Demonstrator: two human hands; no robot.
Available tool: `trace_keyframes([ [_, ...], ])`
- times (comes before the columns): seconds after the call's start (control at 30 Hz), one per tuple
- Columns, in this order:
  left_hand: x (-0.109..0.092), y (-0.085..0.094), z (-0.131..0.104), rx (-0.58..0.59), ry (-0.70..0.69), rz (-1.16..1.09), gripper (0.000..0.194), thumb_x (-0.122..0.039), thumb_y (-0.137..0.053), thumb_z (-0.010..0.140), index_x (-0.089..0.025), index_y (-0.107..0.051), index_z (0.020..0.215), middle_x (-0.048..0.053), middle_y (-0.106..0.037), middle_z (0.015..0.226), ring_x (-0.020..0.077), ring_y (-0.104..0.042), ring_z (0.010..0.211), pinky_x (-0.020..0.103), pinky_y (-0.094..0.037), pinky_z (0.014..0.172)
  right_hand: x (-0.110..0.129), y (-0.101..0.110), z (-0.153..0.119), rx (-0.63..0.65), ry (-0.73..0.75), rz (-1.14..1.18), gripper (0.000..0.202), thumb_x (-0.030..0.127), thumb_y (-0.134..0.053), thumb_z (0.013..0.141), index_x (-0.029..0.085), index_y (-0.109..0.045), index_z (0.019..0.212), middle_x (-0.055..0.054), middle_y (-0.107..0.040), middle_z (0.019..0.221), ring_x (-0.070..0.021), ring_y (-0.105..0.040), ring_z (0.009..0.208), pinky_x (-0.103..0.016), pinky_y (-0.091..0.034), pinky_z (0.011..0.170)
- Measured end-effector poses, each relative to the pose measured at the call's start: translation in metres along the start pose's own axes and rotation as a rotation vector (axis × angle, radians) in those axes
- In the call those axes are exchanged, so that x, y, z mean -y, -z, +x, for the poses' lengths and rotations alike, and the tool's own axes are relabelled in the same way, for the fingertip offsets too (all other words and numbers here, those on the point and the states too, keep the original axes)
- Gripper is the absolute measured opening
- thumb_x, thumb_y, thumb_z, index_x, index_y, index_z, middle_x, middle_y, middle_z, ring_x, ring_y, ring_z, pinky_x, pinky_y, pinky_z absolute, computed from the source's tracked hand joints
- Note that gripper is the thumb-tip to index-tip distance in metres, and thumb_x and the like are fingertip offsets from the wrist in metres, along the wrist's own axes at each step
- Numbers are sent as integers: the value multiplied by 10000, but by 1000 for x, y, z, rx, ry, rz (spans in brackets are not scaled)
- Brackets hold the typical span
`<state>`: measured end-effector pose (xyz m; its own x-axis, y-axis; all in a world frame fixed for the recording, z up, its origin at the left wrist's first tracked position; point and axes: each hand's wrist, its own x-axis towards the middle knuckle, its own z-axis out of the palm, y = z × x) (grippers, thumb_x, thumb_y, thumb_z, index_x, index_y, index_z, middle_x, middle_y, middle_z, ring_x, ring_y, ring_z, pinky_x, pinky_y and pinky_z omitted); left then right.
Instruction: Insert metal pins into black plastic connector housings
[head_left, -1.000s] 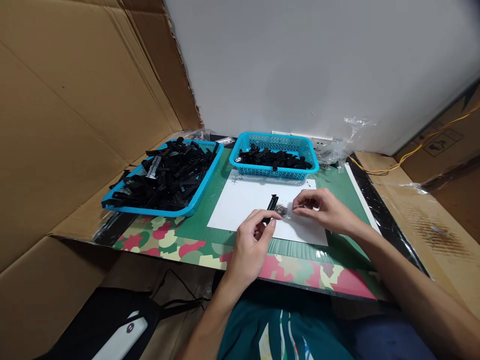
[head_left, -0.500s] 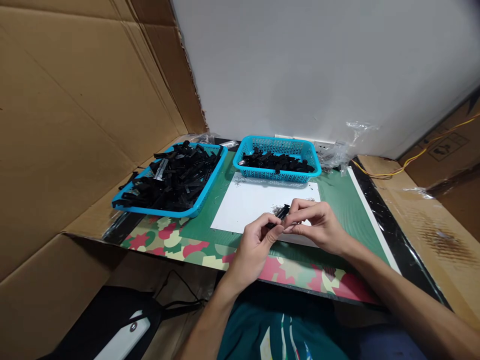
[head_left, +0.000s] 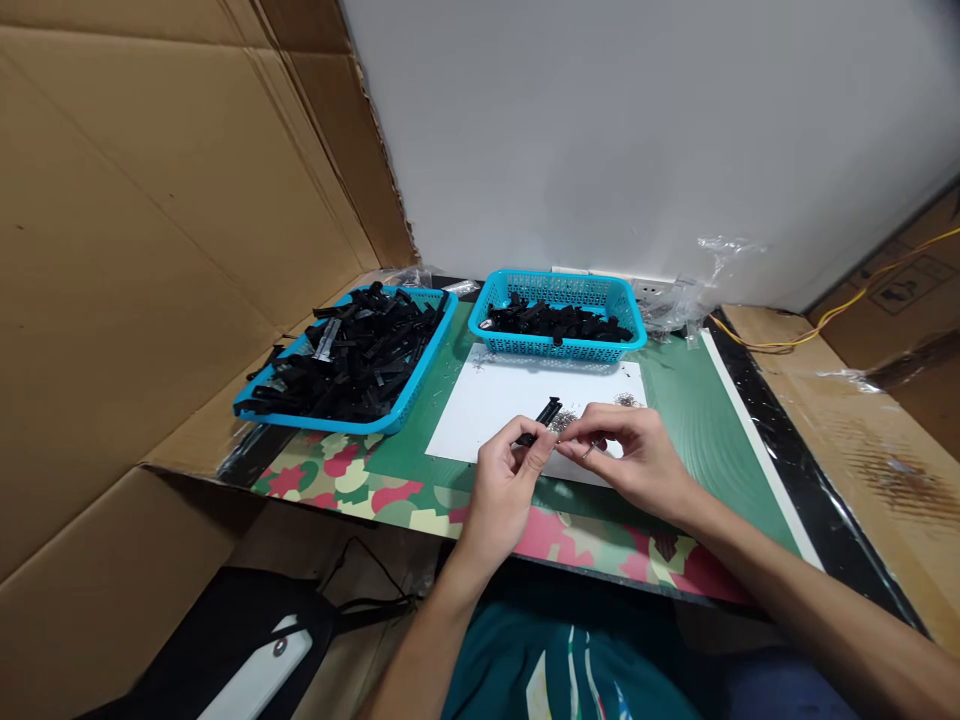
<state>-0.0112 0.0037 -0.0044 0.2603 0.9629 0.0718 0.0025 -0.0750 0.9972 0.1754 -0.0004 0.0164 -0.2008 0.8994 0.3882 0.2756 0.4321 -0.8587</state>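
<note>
My left hand point(head_left: 510, 465) is closed around a slim black plastic part point(head_left: 550, 411), whose far end sticks up past the fingers. Close beside it on the right, my right hand point(head_left: 628, 448) is pinched, its fingertips almost at the left thumb. A thin metal piece point(head_left: 592, 450) shows between those fingers, too small to identify. Below the hands lies a white sheet point(head_left: 465, 415). Just behind the fingertips a pile of tiny metal pieces point(head_left: 564, 421) rests on the sheet, and a second small pile point(head_left: 625, 400) lies farther right.
A blue tray point(head_left: 409, 405) heaped with black plastic parts stands at the left. Behind the sheet is a blue basket point(head_left: 559, 350) with more black parts. Cardboard point(head_left: 187, 200) walls the left side. Clear plastic bags point(head_left: 671, 310) and a yellow cable point(head_left: 840, 315) lie at the back right.
My right hand has drawn slightly away from the black part, and its thin metal piece now shows. The black part has shifted a little left with my left hand.
</note>
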Motion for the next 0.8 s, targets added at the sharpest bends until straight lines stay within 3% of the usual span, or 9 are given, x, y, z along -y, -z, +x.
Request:
trace_keyframes([
  [0.17, -1, -1, -3, -8, -19, 60, 343, -507, -570, 1041, -187, -640, 940, -35, -432, 713, 123, -380, 636, 255, -297, 589, 1, -2, 1, -39, -12, -18, 97, 217, -738, 911, 183, -811, 857, -24, -719, 718, -139, -539, 625, -277, -418, 564],
  [0.3, -2, -1, -5, 43, -19, 7, 326, -485, -482, 1081, -204, -644, 1116, 2, -515, 818, 137, -445, 680, 258, -365, 628, 2, 3, -2, -143, 96, -117, 92, 183, -722, 906, 210, -800, 866, -21, -723, 729, -149, -572, 623, -298, -451, 577],
  [0.37, -2, -3, -6, 69, -35, -56, 283, -463, -561, 1054, -229, -579, 1213, 22, -583, 924, 140, -514, 734, 252, -405, 664, 4, 6, -3, -191, 182, -184, 98, 180, -715, 913, 223, -799, 888, -30, -729, 743, -160, -606, 632, -314, -466, 580],
  [0.43, -1, -5, -7, 62, -52, -139, 374, -423, -667, 1006, -265, -477, 1287, 30, -633, 1008, 150, -585, 805, 256, -448, 731, 6, 8, -4, -205, 290, -252, 113, 167, -704, 922, 230, -795, 898, -38, -723, 733, -166, -616, 627, -328, -477, 585],
  [0.57, 1, -7, -8, 6, -72, -203, 601, -354, -780, 937, -299, -391, 1392, 11, -675, 993, 164, -649, 864, 281, -491, 817, 1, 12, -5, -123, 540, -394, 169, 94, -669, 933, 225, -774, 940, -37, -695, 690, -168, -569, 615, -344, -463, 604],
  [0.7, 1, -5, -9, 2, -101, -121, 507, -346, -780, 938, -251, -547, 1378, 65, -708, 1108, 195, -665, 994, 291, -508, 867, -7, 13, -8, 1, 615, -433, 191, 79, -658, 949, 209, -747, 1057, -60, -717, 761, -184, -572, 676, -349, -454, 632],
  [0.8, 2, -3, -10, -2, -118, -67, 446, -347, -766, 948, -241, -624, 1357, 90, -710, 1202, 227, -664, 1094, 313, -524, 916, -9, 13, -8, 11, 614, -411, 197, 96, -650, 965, 221, -748, 1082, -52, -707, 755, -183, -579, 670, -340, -458, 631],
])
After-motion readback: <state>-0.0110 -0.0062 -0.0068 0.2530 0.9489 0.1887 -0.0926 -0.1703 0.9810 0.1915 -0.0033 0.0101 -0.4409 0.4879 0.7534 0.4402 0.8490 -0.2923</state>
